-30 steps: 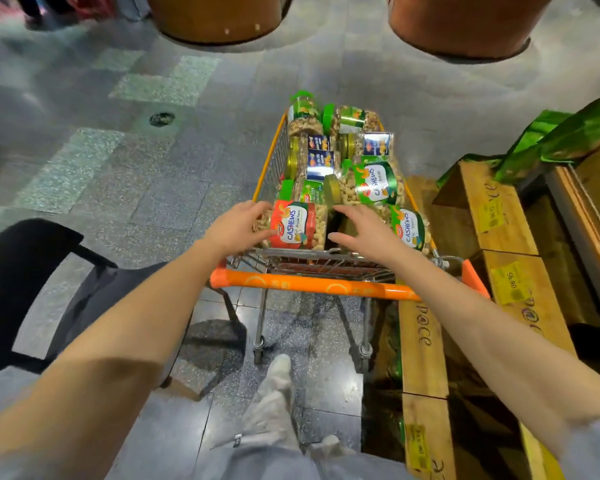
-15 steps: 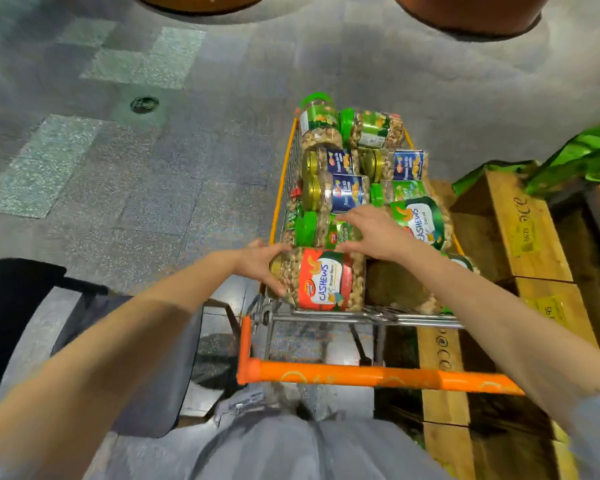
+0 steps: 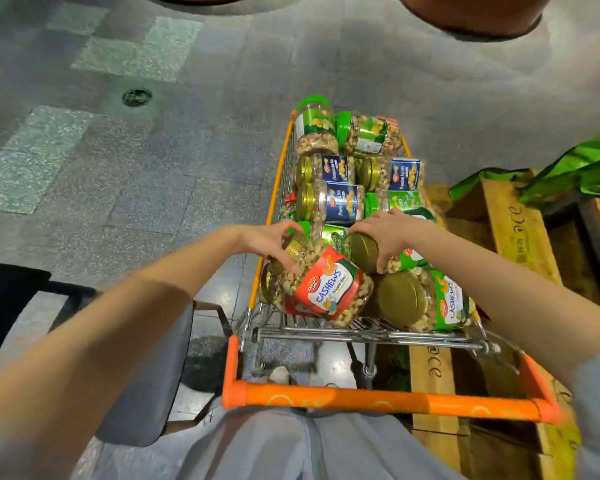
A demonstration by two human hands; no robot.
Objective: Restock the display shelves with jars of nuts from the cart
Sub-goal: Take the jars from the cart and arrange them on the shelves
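An orange-handled wire cart [image 3: 378,400] stands in front of me, filled with several jars of nuts lying on their sides. My left hand [image 3: 271,242] grips the gold lid end of a red-labelled cashew jar [image 3: 326,285], which is tilted up above the other jars. My right hand [image 3: 388,230] holds the gold lid end of a green-labelled jar [image 3: 371,251] beside it. Another green-labelled cashew jar [image 3: 426,299] lies at the near right of the basket. Blue-labelled jars [image 3: 329,202] and green-lidded jars [image 3: 316,126] fill the far end.
Wooden display crates [image 3: 513,226] with yellow price tags stand to the right of the cart, with green packaging [image 3: 575,171] on top. A black chair [image 3: 11,303] stands at my left. Two round brown bases [image 3: 471,12] sit on the tiled floor ahead.
I have leaned in over the cart. My left hand lifted and tilted the red cashew jar. My right hand has closed around the lid of a green-labelled jar.
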